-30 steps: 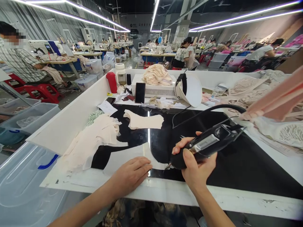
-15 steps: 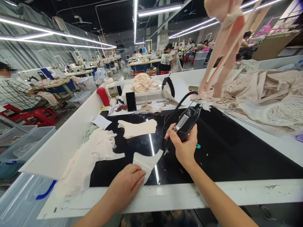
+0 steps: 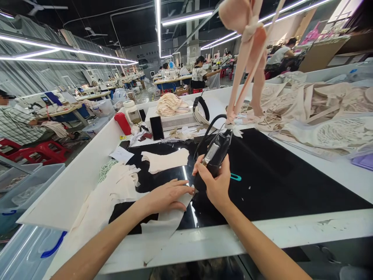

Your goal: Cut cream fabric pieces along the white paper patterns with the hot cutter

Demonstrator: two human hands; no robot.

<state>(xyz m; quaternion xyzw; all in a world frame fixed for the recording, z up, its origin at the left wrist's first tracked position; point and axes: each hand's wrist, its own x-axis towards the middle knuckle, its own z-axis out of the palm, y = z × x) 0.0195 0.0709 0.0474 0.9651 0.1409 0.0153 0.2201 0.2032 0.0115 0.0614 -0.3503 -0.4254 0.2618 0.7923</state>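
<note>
My left hand (image 3: 166,195) lies flat on a pale, curved fabric piece (image 3: 163,226), its fingers stretched toward the piece's right tip. In my right hand (image 3: 218,184) is a black corded hand tool (image 3: 216,152) with a silver plate on its side. The tool's lower end points down close to the left fingertips and the fabric's tip; whether it touches the fabric I cannot tell. Peach fabric strips (image 3: 247,66) hang from above and are tied near the tool's top. Beyond the left hand lies another cream cut piece (image 3: 166,159) on the black work surface (image 3: 279,179).
Cream fabric pieces (image 3: 96,204) are heaped at the left, beside green string (image 3: 106,170). A phone (image 3: 156,128) leans on a white box (image 3: 175,120) topped with folded fabric. Lace garments (image 3: 326,105) pile up at the right. A teal clip-like object (image 3: 236,177) lies by the right hand.
My left hand has moved forward and right and flattened over the fabric. The fabric piece has turned, its wide part now nearer the front edge. The tool's lower end is now closer to the fabric.
</note>
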